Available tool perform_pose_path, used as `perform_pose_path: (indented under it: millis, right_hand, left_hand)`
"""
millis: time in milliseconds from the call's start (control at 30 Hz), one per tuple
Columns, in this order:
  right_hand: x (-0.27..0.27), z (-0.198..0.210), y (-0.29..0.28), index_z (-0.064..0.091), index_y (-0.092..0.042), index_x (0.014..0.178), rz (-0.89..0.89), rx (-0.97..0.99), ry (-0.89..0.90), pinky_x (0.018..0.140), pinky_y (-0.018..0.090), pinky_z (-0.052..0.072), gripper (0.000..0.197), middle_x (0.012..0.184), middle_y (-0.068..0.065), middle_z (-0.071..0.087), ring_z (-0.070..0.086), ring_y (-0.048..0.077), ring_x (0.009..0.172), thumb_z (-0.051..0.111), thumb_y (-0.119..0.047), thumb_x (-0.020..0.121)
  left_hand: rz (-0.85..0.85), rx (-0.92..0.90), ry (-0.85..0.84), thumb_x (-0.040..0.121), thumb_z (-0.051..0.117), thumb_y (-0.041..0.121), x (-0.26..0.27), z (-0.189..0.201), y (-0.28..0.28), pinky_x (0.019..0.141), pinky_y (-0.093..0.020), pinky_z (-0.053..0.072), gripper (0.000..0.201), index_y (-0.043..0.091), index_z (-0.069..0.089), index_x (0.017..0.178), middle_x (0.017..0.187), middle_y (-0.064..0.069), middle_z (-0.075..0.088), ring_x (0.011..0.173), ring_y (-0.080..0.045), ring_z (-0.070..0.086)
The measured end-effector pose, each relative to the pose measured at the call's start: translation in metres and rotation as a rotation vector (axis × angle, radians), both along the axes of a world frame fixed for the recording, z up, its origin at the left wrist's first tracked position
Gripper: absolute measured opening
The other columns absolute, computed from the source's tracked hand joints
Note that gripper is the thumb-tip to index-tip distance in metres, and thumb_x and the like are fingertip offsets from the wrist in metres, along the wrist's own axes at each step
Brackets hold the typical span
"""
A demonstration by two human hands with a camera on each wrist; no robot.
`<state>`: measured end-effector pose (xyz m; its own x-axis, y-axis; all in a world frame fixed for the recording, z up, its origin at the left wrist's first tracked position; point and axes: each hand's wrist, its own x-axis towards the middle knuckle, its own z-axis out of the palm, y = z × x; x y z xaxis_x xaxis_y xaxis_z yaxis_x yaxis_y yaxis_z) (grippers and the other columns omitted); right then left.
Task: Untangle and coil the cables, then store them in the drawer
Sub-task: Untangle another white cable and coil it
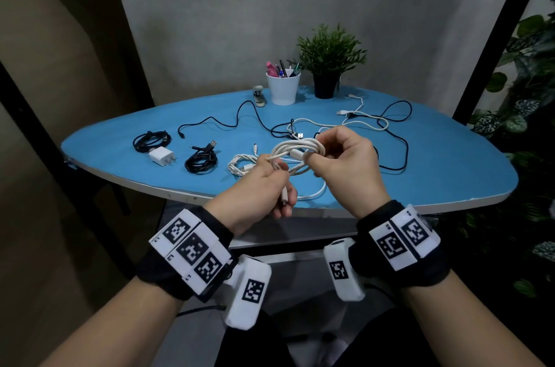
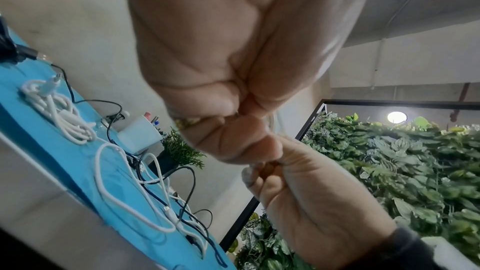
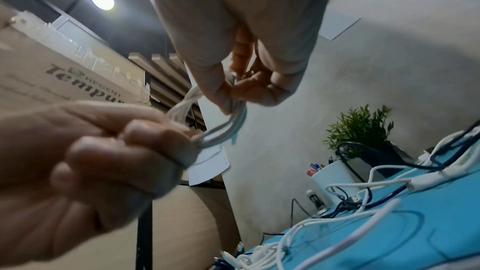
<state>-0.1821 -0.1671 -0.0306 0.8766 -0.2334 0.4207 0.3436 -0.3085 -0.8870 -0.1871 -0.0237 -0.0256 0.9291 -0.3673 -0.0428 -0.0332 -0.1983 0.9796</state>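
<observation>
Above the near edge of the blue table I hold a white cable coil between both hands. My left hand pinches its left side, and a white plug end lies in that palm. My right hand grips the coil's right side with curled fingers. In the right wrist view several loops of the white cable coil run from the right hand to the left hand. A slack stretch of white cable trails onto the table. Tangled black and white cables lie behind.
Coiled on the table's left are two black cables and a white cable, beside a white charger. At the back stand a stapler, a white pen cup and a potted plant. A leafy wall is on the right.
</observation>
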Motion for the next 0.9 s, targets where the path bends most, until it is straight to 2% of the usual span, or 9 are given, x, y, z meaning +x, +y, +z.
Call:
perform_pose_path:
  millis: [100,167,267,333,433,600,700,800,900]
  right_hand:
    - [0.002,-0.004,0.0,0.055,-0.019,0.073,-0.052,-0.168,-0.004,0.061,0.028,0.041,0.017,0.068,-0.004,0.052,0.044,0.011,0.06,0.073,-0.017,0.075]
    - [0.002,-0.004,-0.001,0.054,-0.02,0.076,0.024,-0.183,0.029,0.061,0.028,0.039,0.015,0.067,-0.004,0.05,0.042,0.012,0.06,0.069,-0.02,0.078]
    - [0.001,-0.002,0.0,0.055,-0.018,0.075,0.136,-0.121,0.029,0.059,0.041,0.043,0.006,0.069,0.015,0.053,0.045,0.03,0.062,0.061,-0.021,0.075]
    - [-0.001,0.001,-0.002,0.058,-0.014,0.076,0.169,-0.086,0.046,0.058,0.04,0.045,0.002,0.067,0.011,0.057,0.053,0.024,0.06,0.057,-0.012,0.077]
    - [-0.002,0.001,-0.006,0.063,-0.016,0.075,0.243,-0.037,0.066,0.061,0.027,0.045,0.019,0.067,-0.004,0.062,0.059,0.009,0.062,0.055,0.0,0.082]
    - [-0.006,0.0,-0.005,0.064,-0.006,0.091,0.392,0.026,0.017,0.062,0.015,0.046,0.013,0.087,0.008,0.063,0.058,0.007,0.064,0.065,0.004,0.082]
    - [-0.005,0.0,-0.008,0.065,-0.008,0.089,0.403,-0.015,0.002,0.067,0.021,0.049,0.011,0.082,0.012,0.063,0.058,0.013,0.067,0.068,0.0,0.081]
    - [-0.002,-0.002,-0.011,0.068,-0.017,0.088,0.412,-0.086,-0.004,0.082,0.036,0.05,0.019,0.085,-0.002,0.065,0.06,0.015,0.082,0.076,-0.008,0.072]
    - [-0.002,-0.007,-0.008,0.069,-0.022,0.089,0.453,-0.182,-0.039,0.09,0.031,0.047,0.022,0.101,-0.013,0.065,0.06,0.009,0.101,0.073,-0.013,0.07]
  left_hand:
    - [-0.014,-0.03,0.009,0.098,0.028,0.013,-0.002,0.002,-0.001,0.042,-0.022,0.033,0.008,0.015,0.031,0.092,0.056,0.0,0.053,0.044,-0.013,0.046]
    - [-0.025,-0.088,0.04,0.099,0.027,0.015,-0.002,0.004,-0.001,0.042,-0.022,0.029,0.012,0.014,0.032,0.088,0.054,0.0,0.052,0.043,-0.014,0.043]
    - [-0.036,-0.205,0.103,0.098,0.027,0.01,-0.003,0.008,-0.001,0.042,-0.021,0.024,0.018,0.013,0.033,0.081,0.051,-0.003,0.047,0.04,-0.014,0.037]
    - [-0.039,-0.26,0.125,0.097,0.028,0.01,-0.004,0.012,0.001,0.041,-0.019,0.024,0.023,0.012,0.035,0.075,0.05,-0.002,0.046,0.04,-0.013,0.035]
    - [-0.057,-0.312,0.147,0.097,0.027,0.012,-0.004,0.017,0.006,0.037,-0.018,0.025,0.028,0.011,0.035,0.07,0.048,0.001,0.043,0.04,-0.01,0.034]
    - [-0.08,-0.438,0.233,0.097,0.029,0.014,0.0,0.023,0.013,0.037,-0.018,0.022,0.03,0.012,0.034,0.067,0.05,0.002,0.038,0.039,-0.008,0.03]
    - [-0.105,-0.444,0.266,0.097,0.031,0.017,0.001,0.023,0.016,0.037,-0.017,0.022,0.035,0.012,0.034,0.063,0.049,0.004,0.036,0.038,-0.006,0.03]
    - [-0.106,-0.511,0.295,0.097,0.034,0.016,0.001,0.027,0.019,0.036,-0.015,0.021,0.03,0.014,0.036,0.067,0.05,0.005,0.035,0.037,-0.004,0.03]
    - [-0.105,-0.582,0.322,0.096,0.033,0.014,0.001,0.032,0.022,0.036,-0.015,0.019,0.023,0.016,0.035,0.072,0.05,0.007,0.034,0.036,-0.003,0.029]
